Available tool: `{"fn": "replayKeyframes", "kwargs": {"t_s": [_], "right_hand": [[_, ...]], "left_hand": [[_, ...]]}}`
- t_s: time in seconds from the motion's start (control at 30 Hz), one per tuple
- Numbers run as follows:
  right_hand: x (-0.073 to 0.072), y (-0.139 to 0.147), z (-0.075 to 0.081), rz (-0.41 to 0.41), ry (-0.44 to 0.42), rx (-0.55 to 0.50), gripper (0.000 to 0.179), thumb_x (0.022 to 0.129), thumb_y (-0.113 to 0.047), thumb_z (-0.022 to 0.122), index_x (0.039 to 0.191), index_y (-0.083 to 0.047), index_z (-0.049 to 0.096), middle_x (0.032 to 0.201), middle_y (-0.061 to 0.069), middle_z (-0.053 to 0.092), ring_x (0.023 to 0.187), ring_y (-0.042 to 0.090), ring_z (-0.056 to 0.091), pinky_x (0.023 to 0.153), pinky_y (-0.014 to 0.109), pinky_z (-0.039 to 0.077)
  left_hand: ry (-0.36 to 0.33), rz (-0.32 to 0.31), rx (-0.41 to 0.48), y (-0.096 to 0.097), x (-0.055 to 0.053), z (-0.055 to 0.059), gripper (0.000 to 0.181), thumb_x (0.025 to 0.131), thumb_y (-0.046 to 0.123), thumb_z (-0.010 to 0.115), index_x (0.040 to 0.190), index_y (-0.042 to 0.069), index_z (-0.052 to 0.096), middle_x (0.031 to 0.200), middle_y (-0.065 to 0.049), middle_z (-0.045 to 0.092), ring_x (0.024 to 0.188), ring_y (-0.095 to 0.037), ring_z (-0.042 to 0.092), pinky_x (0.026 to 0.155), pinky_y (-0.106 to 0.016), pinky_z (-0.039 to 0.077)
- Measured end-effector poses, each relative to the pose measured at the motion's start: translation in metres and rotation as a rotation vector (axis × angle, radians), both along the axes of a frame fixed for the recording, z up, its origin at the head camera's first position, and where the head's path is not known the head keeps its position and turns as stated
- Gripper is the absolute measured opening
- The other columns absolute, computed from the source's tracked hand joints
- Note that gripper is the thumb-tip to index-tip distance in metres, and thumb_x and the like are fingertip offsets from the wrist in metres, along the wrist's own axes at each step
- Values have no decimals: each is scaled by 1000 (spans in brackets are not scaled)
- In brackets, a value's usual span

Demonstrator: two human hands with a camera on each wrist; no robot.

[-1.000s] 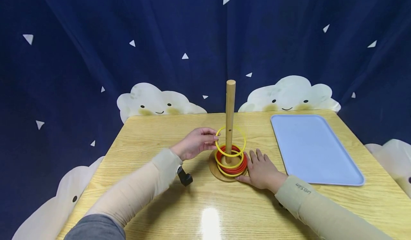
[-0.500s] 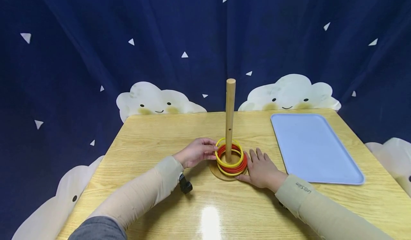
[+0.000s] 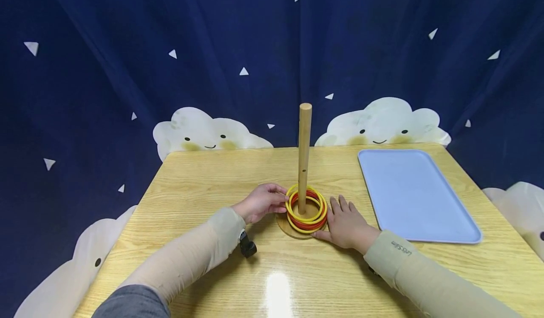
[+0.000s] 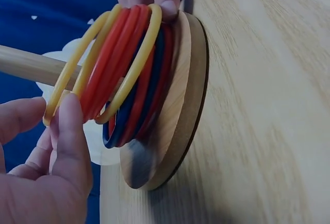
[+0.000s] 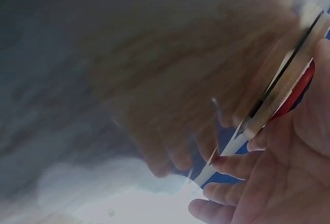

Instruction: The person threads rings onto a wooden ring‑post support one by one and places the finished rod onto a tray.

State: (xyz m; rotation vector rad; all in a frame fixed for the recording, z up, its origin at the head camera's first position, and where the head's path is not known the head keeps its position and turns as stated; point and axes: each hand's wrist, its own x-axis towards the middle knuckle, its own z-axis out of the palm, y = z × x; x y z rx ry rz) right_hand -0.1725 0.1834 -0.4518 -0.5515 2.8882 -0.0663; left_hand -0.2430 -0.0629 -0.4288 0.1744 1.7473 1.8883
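A wooden peg stands upright on a round wooden base. Around its foot lies a stack of rings. In the left wrist view, dark blue rings and red ones sit lowest, with more red rings and yellow ones above. My left hand pinches the topmost yellow ring between thumb and finger at the stack's left side; the ring encircles the peg. On the other side my right hand rests against the base and stack with its fingers extended.
A light blue tray lies on the wooden table to the right, beyond my right hand. Behind the table hangs a dark blue curtain printed with clouds and triangles.
My left hand has come down along the peg with the yellow ring, from above the stack to its top. My right hand has kept its place at the base.
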Motion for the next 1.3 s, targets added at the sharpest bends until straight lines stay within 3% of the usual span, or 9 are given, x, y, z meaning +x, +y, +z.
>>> {"fn": "replayKeyframes", "kwargs": {"t_s": [0.27, 0.83, 0.97, 1.17, 1.3], "right_hand": [[0, 0, 0, 2, 0, 5, 95, 99, -62, 58, 151, 14, 37, 155, 39, 32, 144, 59, 24, 115, 67, 29], [0, -1, 2, -13, -23, 16, 96, 99, -65, 55, 154, 11, 35, 158, 37, 28, 146, 57, 22, 116, 67, 27], [-1, -1, 3, -10, -25, 10, 95, 99, -63, 56, 154, 11, 35, 158, 38, 28, 146, 58, 22, 116, 67, 27], [0, 1, 7, 1, -31, -55, 95, 97, -61, 61, 151, 13, 38, 155, 40, 30, 143, 60, 24, 114, 69, 30], [-4, 9, 17, 16, -79, -129, 95, 95, -60, 66, 151, 13, 39, 154, 42, 30, 142, 64, 23, 114, 69, 29]], "left_hand": [[27, 1, -70, -2, 1, -1, 25, 102, -5, 56, 124, -16, 55, 92, -9, 62, 77, -13, 62, 75, -23, 59], [80, 9, -67, -19, 4, -12, 26, 103, 1, 56, 121, -18, 58, 93, -9, 64, 81, -14, 62, 74, -24, 57], [51, 22, -46, -22, 8, -18, 27, 102, 2, 57, 119, -19, 57, 94, -9, 62, 80, -14, 61, 75, -24, 57], [7, 29, -33, -25, 18, -25, 27, 101, 3, 57, 119, -16, 57, 98, -8, 63, 84, -14, 62, 79, -26, 57], [28, 45, -60, -30, 18, -29, 29, 101, 3, 58, 122, -17, 56, 103, -12, 64, 88, -17, 63, 83, -29, 58]]}}
